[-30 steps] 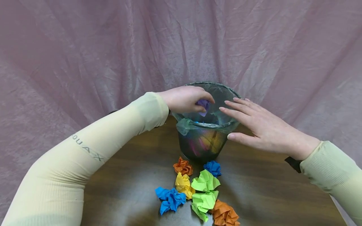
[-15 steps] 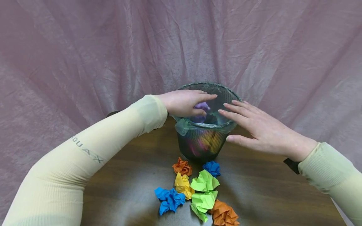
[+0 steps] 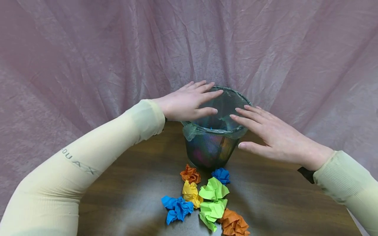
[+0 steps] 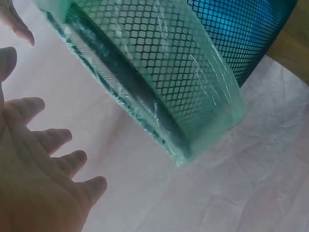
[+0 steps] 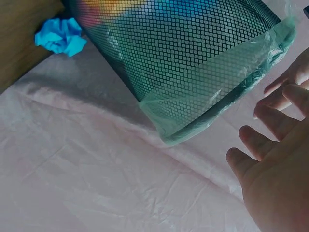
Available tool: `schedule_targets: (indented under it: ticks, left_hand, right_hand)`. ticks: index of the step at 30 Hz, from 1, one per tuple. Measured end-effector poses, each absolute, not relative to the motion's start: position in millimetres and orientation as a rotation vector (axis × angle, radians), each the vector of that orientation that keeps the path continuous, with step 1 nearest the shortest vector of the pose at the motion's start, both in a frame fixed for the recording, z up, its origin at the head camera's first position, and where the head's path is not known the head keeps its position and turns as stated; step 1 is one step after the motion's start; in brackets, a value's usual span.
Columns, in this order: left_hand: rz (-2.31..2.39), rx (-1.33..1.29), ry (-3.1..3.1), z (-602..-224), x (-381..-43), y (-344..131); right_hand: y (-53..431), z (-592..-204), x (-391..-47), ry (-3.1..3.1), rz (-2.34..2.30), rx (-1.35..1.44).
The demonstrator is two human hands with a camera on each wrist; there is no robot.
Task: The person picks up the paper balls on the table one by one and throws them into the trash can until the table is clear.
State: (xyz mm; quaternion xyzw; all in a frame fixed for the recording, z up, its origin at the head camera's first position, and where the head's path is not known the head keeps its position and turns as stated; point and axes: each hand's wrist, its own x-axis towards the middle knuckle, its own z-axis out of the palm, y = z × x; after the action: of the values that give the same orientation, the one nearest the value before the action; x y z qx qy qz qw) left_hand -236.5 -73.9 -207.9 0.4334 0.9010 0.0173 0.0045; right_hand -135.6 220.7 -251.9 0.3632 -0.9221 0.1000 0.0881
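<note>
At the frame's centre, the bin (image 3: 211,150) stands between the left hand (image 3: 189,103) and right hand (image 3: 273,136), both with fingers outstretched; crumpled papers (image 3: 214,190) lie lower centre.

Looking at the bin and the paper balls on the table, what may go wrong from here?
The left hand and right hand are close to the bin, so a bump might shift it. The green bag is folded over the bin's top; a snag could loosen it. The green paper balls lie close together, so picking up one may drag the other.
</note>
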Motion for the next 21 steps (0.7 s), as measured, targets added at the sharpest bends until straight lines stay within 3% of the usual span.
schedule_targets:
  ticks: [21]
  left_hand:
    - [0.037,1.803,2.72,-229,-176,-69]
  right_hand:
    - [269,-267,-126,-2.836,0.432,0.855]
